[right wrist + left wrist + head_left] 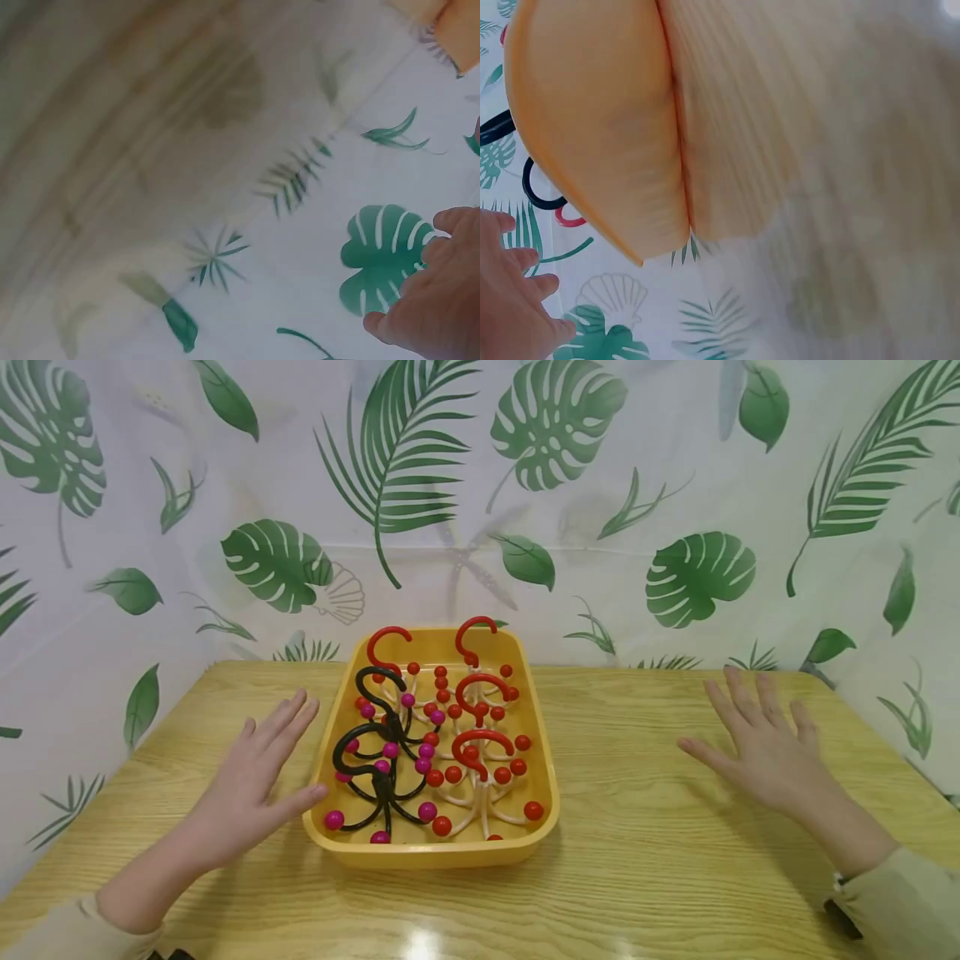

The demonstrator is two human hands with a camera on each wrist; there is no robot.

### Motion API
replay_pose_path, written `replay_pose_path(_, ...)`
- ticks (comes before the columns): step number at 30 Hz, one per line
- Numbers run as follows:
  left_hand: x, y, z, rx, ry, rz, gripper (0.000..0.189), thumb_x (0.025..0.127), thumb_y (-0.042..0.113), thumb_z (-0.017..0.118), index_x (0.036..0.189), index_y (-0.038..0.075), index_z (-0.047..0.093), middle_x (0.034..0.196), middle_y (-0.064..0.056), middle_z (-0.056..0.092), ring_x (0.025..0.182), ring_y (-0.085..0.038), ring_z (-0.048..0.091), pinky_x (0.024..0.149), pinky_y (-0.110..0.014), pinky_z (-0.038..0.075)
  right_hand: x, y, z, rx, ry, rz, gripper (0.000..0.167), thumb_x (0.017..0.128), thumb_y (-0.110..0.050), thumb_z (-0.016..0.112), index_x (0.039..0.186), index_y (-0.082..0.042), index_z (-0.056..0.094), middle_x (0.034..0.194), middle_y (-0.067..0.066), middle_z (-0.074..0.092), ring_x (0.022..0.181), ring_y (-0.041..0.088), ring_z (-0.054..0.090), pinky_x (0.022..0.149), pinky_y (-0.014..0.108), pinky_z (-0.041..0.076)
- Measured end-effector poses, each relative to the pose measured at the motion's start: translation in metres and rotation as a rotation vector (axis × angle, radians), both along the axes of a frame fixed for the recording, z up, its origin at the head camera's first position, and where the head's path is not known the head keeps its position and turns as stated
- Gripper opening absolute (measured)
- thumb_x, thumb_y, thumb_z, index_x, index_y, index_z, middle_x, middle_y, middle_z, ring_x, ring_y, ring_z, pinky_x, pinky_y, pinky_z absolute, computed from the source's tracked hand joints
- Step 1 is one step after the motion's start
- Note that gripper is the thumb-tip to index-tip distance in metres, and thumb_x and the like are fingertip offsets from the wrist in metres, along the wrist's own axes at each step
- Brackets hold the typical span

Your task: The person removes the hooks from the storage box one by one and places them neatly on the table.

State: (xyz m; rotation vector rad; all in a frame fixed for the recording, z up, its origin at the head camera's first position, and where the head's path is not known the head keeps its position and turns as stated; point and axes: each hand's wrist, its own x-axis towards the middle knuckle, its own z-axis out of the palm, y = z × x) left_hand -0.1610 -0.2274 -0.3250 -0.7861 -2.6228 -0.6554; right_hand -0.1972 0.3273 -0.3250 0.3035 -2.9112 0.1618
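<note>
A yellow tray (435, 857) stood on the wood-grained counter (675, 877), left of the middle, its far end near a white backdrop (615, 568) printed with green leaves. The left hand (255, 777) was just beside the tray's left side, fingers extended and thumb held apart from them; whether the thumb's tip touched the rim, I could not tell. The right hand (772, 760) hung over the right of the counter, well apart from the tray, its fingers straight and fanned.

In the tray's left half, two black hooks (339, 752) rose one behind the other from curved black legs tipped with magenta balls (427, 812). Another hook, red (371, 647), stood beyond them at the far left. Three more red hooks (455, 747) ran from near to far along the right half, above pale legs (483, 797) ending in red balls (533, 811). Beige sleeves (907, 893) covered both forearms.
</note>
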Motion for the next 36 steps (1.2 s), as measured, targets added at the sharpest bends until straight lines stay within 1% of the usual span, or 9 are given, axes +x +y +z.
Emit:
replay_pose_path(3, 0.004, 0.004, 0.0, 0.016, -0.075, -0.005, 0.088, 0.088, 0.036, 0.066, 0.155, 0.02, 0.012, 0.159, -0.008, 0.009, 0.144, -0.031, 0.008, 0.113, -0.054, -0.003, 0.001, -0.014, 0.006, -0.049, 0.008, 0.056, 0.089, 0.093, -0.057, 0.049, 0.155, -0.014, 0.003, 0.158, 0.005, -0.013, 0.141, 0.027, -0.022, 0.106, 0.062, -0.014)
replay_pose_path(5, 0.006, 0.007, 0.0, 0.037, -0.125, 0.003, 0.09, 0.088, 0.036, 0.067, 0.155, 0.022, 0.01, 0.16, -0.007, 0.007, 0.144, -0.033, 0.009, 0.113, -0.054, -0.002, 0.003, -0.027, 0.013, -0.101, 0.016, 0.111, 0.088, 0.092, -0.053, 0.054, 0.155, -0.013, 0.006, 0.159, 0.007, -0.006, 0.143, 0.027, -0.016, 0.106, 0.066, -0.005)
replay_pose_path(9, 0.009, 0.012, -0.001, 0.101, -0.217, 0.029, 0.092, 0.087, 0.036, 0.069, 0.155, 0.025, 0.008, 0.16, -0.005, 0.005, 0.142, -0.04, 0.011, 0.109, -0.063, 0.005, 0.011, -0.06, 0.029, -0.226, 0.026, 0.249, 0.081, 0.091, -0.044, 0.062, 0.153, -0.013, 0.021, 0.158, 0.011, 0.016, 0.144, 0.032, 0.009, 0.105, 0.066, 0.017)
replay_pose_path(13, 0.012, 0.016, -0.003, 0.129, -0.271, 0.059, 0.095, 0.084, 0.039, 0.071, 0.155, 0.028, 0.009, 0.16, -0.003, 0.005, 0.141, -0.043, 0.01, 0.101, -0.072, 0.012, 0.018, -0.094, 0.042, -0.324, 0.07, 0.385, 0.062, 0.089, -0.033, 0.069, 0.143, -0.012, 0.046, 0.142, 0.01, 0.047, 0.129, 0.032, 0.044, 0.099, 0.054, 0.039)
replay_pose_path(16, 0.012, 0.018, -0.005, 0.14, -0.3, 0.068, 0.097, 0.083, 0.039, 0.072, 0.155, 0.029, 0.008, 0.16, -0.003, 0.005, 0.141, -0.042, 0.01, 0.097, -0.075, 0.016, 0.019, -0.117, 0.048, -0.372, 0.101, 0.465, 0.05, 0.086, -0.026, 0.073, 0.132, -0.012, 0.059, 0.127, 0.005, 0.061, 0.112, 0.027, 0.059, 0.09, 0.046, 0.049)
replay_pose_path(21, 0.012, 0.018, -0.012, 0.164, -0.316, 0.061, 0.098, 0.081, 0.038, 0.074, 0.155, 0.026, 0.01, 0.16, -0.006, 0.006, 0.141, -0.042, 0.012, 0.096, -0.076, 0.018, 0.018, -0.151, 0.055, -0.469, 0.041, 0.585, 0.044, 0.083, -0.019, 0.076, 0.124, -0.011, 0.064, 0.119, 0.001, 0.066, 0.106, 0.018, 0.062, 0.088, 0.035, 0.051)
replay_pose_path(25, 0.013, 0.017, -0.015, 0.182, -0.318, 0.058, 0.098, 0.08, 0.037, 0.075, 0.155, 0.025, 0.012, 0.16, -0.008, 0.008, 0.14, -0.043, 0.013, 0.096, -0.076, 0.018, 0.015, -0.172, 0.057, -0.516, -0.003, 0.658, 0.041, 0.083, -0.015, 0.075, 0.123, -0.01, 0.065, 0.117, 0.002, 0.067, 0.103, 0.017, 0.063, 0.085, 0.029, 0.052)
replay_pose_path(32, 0.014, 0.018, -0.018, 0.189, -0.34, 0.052, 0.1, 0.08, 0.037, 0.076, 0.155, 0.026, 0.011, 0.159, -0.008, 0.007, 0.14, -0.044, 0.013, 0.096, -0.075, 0.017, 0.013, -0.189, 0.052, -0.528, 0.047, 0.665, 0.026, 0.082, -0.01, 0.076, 0.108, -0.009, 0.071, 0.099, -0.002, 0.069, 0.084, 0.007, 0.063, 0.074, 0.022, 0.053)
replay_pose_path(36, 0.013, 0.018, -0.02, 0.189, -0.359, 0.051, 0.1, 0.08, 0.038, 0.076, 0.155, 0.025, 0.012, 0.159, -0.01, 0.008, 0.14, -0.045, 0.013, 0.097, -0.074, 0.018, 0.012, -0.193, 0.052, -0.539, 0.062, 0.657, 0.021, 0.081, -0.01, 0.076, 0.102, -0.01, 0.073, 0.091, -0.006, 0.068, 0.079, 0.005, 0.06, 0.071, 0.022, 0.053)
